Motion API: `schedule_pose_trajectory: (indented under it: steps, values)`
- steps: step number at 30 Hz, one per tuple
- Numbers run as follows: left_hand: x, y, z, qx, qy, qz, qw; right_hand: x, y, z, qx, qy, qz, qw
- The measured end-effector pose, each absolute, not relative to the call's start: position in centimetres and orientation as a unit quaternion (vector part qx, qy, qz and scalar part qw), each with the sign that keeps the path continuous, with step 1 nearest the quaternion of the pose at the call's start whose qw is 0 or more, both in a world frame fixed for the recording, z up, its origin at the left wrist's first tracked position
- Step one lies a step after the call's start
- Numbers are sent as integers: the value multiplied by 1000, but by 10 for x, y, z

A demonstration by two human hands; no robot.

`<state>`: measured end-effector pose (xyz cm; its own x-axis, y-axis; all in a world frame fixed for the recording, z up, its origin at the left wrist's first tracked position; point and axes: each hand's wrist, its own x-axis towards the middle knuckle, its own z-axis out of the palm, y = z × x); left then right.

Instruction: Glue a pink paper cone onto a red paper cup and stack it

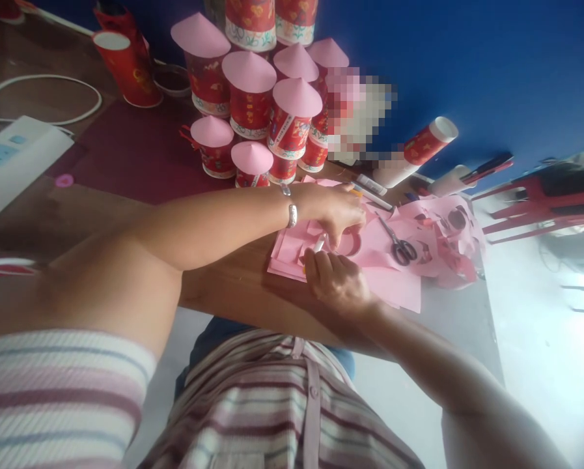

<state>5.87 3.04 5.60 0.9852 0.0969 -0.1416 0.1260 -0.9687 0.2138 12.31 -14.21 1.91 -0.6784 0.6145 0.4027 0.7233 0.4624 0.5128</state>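
R hand [338,280] curled shut round a white marker [319,244], tip down on the pink paper sheets [292,251] at the worktop [233,286] edge. L hand [338,208], silver bracelet [292,213] at wrist, fingers bent & pressing on the same paper just above the marker, next to a dark ring shape; not gripping anything I can make out. 1 pair of scissors [402,247] on pink scraps to the right. 9 red cups w/ pink cone lids [250,98] stacked behind, approx; 1 power strip [13,163] far left
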Motion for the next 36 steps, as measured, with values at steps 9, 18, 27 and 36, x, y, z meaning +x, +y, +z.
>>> schedule_pose_trajectory:
  steps: [9,18,27,36]
  values:
    - [57,29,56,990,52,-60,119,133,-132,2,-416,-842,-331,96]
    - [55,31,54,989,48,-46,133,131,-140,11,-441,-852,-266,101]
    - [54,30,55,988,61,-55,132,139,-160,14,-435,-855,-250,134]
    - [52,37,46,985,54,-44,159,161,-177,26,-465,-852,-157,184]
